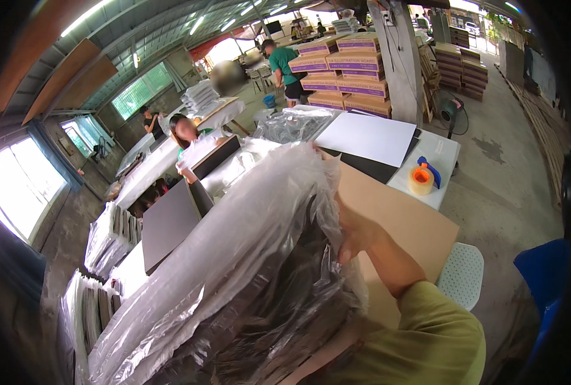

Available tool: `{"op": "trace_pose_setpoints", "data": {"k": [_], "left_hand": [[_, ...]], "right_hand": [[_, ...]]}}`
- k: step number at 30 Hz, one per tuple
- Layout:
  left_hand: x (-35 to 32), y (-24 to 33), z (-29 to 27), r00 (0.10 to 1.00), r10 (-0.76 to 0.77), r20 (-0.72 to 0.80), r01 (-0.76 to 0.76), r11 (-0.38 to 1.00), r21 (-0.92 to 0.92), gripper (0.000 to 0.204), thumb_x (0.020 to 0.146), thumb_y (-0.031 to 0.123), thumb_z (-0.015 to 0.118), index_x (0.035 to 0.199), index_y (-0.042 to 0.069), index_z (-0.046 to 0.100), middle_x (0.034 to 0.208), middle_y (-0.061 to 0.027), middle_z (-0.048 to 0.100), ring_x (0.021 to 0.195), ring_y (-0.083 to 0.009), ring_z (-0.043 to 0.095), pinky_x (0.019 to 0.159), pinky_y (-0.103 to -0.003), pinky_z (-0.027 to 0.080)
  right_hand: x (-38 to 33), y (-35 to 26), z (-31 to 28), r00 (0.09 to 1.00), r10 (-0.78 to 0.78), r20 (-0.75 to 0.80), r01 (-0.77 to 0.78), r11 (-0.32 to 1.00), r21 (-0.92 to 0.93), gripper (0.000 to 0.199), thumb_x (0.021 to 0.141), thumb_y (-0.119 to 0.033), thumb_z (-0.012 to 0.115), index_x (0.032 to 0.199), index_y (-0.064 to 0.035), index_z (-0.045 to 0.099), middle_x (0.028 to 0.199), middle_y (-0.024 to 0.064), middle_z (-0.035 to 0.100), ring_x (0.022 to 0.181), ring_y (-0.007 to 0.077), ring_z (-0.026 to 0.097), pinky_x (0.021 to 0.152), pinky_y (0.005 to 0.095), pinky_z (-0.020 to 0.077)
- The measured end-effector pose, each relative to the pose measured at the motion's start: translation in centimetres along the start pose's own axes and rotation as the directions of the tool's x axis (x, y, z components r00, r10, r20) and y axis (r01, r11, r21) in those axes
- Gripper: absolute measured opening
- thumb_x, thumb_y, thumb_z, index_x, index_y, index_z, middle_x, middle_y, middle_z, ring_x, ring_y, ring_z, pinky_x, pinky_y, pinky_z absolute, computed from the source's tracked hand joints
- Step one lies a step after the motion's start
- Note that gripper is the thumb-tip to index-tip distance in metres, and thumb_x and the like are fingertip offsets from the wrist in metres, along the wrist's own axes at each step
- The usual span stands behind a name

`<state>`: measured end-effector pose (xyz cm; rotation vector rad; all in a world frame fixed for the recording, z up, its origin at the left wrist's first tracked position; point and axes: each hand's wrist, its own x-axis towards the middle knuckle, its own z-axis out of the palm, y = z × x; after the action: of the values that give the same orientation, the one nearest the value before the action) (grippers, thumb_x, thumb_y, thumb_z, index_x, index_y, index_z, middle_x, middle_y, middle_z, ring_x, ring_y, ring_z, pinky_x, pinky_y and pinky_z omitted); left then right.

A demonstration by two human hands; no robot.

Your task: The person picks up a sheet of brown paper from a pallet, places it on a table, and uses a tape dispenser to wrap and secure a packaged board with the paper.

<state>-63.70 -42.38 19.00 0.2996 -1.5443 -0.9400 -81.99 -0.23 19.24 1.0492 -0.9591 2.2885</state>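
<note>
A large clear plastic bag (234, 237) with dark flat boards (279, 295) inside fills the middle of the view, tilted up in front of me. My right hand (355, 232) is closed on the plastic along the bag's right edge, thumb toward me and the other fingers partly hidden behind the film. My left hand does not show; the bag covers much of the lower left. Just beyond my right hand, a brown board (394, 218) lies on the table.
A tape dispenser (422, 178) and a white sheet (369, 138) over dark boards are on the table's right. A white perforated stool (462, 276) stands beside it. Across the table a person (184, 131) handles boards. Plastic-wrapped stacks (112, 237) stand left; stacked cartons (343, 70) stand behind.
</note>
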Motion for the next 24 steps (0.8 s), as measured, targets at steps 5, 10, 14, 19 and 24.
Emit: {"op": "trace_pose_setpoints", "data": {"k": [5,10,14,19,24], "left_hand": [[-2.1,-0.8,0.0,0.994,-0.09,0.069,0.094,0.994,-0.058,0.073,0.083,0.039,0.051,0.137,0.0,0.019,0.132,-0.0216,0.035,0.12,-0.0333,0.038,0.1,-0.043,0.03],[-4.6,-1.2,0.8,0.974,-0.148,0.172,0.167,0.981,-0.103,0.074,0.083,0.039,0.05,0.137,0.0,0.018,0.132,-0.0222,0.035,0.12,-0.0335,0.038,0.1,-0.044,0.03],[-6.6,-0.3,0.5,0.944,-0.218,0.246,0.246,0.965,-0.09,0.074,0.083,0.039,0.05,0.137,0.0,0.017,0.131,-0.0228,0.035,0.12,-0.0337,0.038,0.1,-0.044,0.03],[-11.7,-3.3,2.7,0.927,-0.329,0.18,0.364,0.907,-0.212,0.073,0.076,0.033,0.061,0.134,0.004,0.027,0.128,-0.0136,0.04,0.113,-0.0302,0.042,0.096,-0.045,0.036],[-11.2,-2.6,3.3,0.902,-0.261,0.343,0.385,0.846,-0.369,0.076,0.076,0.043,0.057,0.135,0.005,0.026,0.13,-0.014,0.037,0.118,-0.0306,0.037,0.099,-0.046,0.032]], "right_hand": [[-7.0,-3.4,-1.6,0.868,0.484,-0.11,-0.448,0.668,-0.594,0.092,0.049,-0.042,0.082,0.121,0.0013,0.045,0.116,0.0212,0.051,0.108,0.0302,0.049,0.091,0.0383,0.0367],[-5.3,-5.3,-0.9,0.927,0.357,-0.114,-0.327,0.622,-0.711,0.078,0.054,-0.038,0.08,0.115,-0.0002,0.049,0.106,0.0158,0.057,0.1,0.0266,0.053,0.088,0.0373,0.0394],[-0.2,-7.9,0.2,0.799,0.566,-0.205,-0.537,0.515,-0.668,0.076,0.054,-0.035,0.081,0.114,0.0007,0.049,0.106,0.0139,0.055,0.101,0.024,0.051,0.089,0.0364,0.0378],[-3.9,-1.1,-6.1,0.943,0.327,-0.063,-0.304,0.766,-0.567,0.065,0.071,-0.043,0.065,0.117,-0.0003,0.05,0.112,0.0186,0.055,0.104,0.0286,0.05,0.09,0.0374,0.0358],[-2.7,2.7,-10.3,0.905,0.408,-0.121,-0.414,0.778,-0.473,0.067,0.075,-0.049,0.053,0.121,-0.0027,0.046,0.114,0.0169,0.052,0.104,0.0267,0.049,0.09,0.0371,0.0355]]}}
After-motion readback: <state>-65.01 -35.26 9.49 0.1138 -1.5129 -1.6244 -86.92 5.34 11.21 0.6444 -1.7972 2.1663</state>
